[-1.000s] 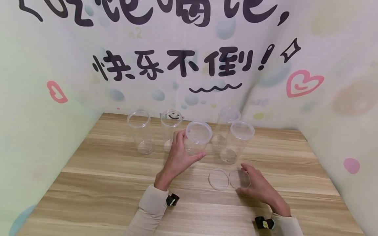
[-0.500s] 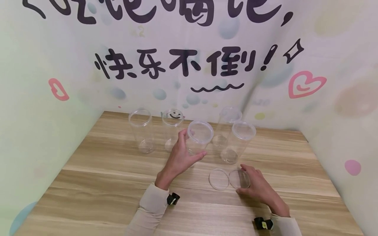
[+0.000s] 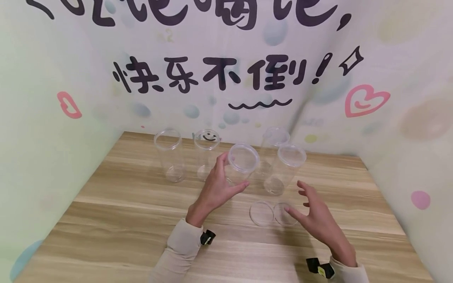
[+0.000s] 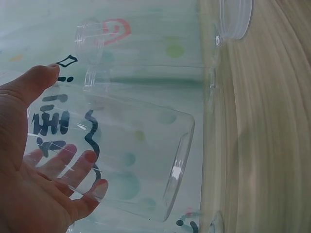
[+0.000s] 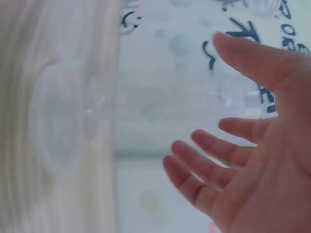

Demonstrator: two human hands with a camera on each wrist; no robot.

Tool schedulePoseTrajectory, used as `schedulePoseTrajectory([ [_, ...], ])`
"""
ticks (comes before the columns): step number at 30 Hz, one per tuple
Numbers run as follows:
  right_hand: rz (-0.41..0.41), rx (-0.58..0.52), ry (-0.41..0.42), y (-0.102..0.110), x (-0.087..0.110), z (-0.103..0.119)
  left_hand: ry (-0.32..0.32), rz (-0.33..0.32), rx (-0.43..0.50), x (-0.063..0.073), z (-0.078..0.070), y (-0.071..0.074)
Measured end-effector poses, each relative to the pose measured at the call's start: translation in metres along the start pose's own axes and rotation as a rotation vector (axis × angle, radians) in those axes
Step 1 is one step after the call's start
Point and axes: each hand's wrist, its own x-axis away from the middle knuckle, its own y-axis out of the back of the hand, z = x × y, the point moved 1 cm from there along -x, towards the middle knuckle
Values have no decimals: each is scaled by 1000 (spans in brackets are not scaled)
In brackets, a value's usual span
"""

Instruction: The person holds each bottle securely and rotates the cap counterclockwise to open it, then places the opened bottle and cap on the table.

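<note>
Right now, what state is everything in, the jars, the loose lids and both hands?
Held jar: capped, tilted, clear of the table.
Left hand: gripping that jar.
Right hand: empty, fingers apart.
Far-left jar: upright, apparently uncapped.
Second-left jar: upright, apparently uncapped.
Back right jar: upright, capped.
Front right jar: upright, capped.
Left loose lid: flat on the table.
Right loose lid: flat on the table.

Colourless jars; light-brown wood-grain table; pink wall heart.
</note>
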Motion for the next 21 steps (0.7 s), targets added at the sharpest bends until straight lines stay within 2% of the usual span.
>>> schedulePoseTrajectory([
  [5, -166, -83, 90, -1, -2, 22, -10, 3, -22, 0, -2, 0],
  [11, -294, -253, 233, -10, -14, 47, 0, 49, -61, 1, -6, -5],
  [15, -323, -319, 283, -16, -21, 59, -29, 88, -109, 2, -9, -8],
  [21, -311, -366, 281, -30, -26, 72, -71, 116, -156, 5, -10, -9],
])
